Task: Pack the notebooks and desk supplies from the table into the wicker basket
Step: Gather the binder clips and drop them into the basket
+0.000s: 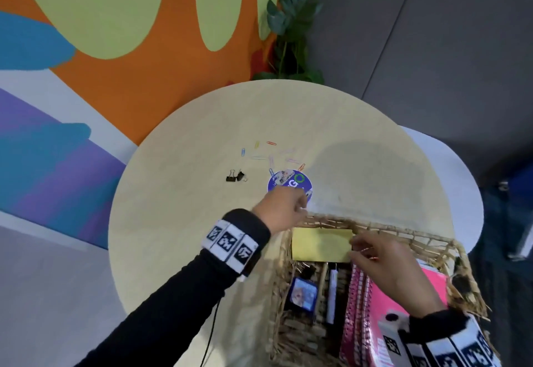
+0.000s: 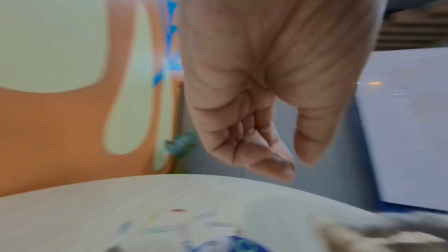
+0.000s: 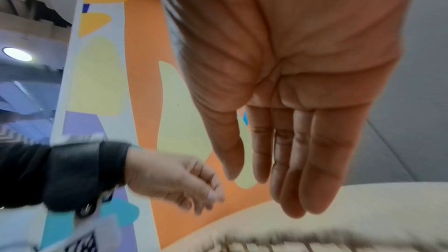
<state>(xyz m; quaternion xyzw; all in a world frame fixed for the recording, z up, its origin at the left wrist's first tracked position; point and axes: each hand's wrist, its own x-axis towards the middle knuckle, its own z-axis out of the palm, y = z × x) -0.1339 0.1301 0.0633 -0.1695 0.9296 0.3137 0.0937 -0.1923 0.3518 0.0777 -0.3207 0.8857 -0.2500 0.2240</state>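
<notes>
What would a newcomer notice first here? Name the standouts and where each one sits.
The wicker basket at the table's near right edge stands out first, with pink spiral notebooks upright inside and a yellow sticky pad at its far end. Both hands hang empty: the left hand over the round blue sticker, the right hand over the basket. Coloured paper clips and black binder clips lie farther out on the table.

Notebooks (image 1: 372,309) in basket (image 1: 403,232), clips (image 1: 271,153) behind.
</notes>
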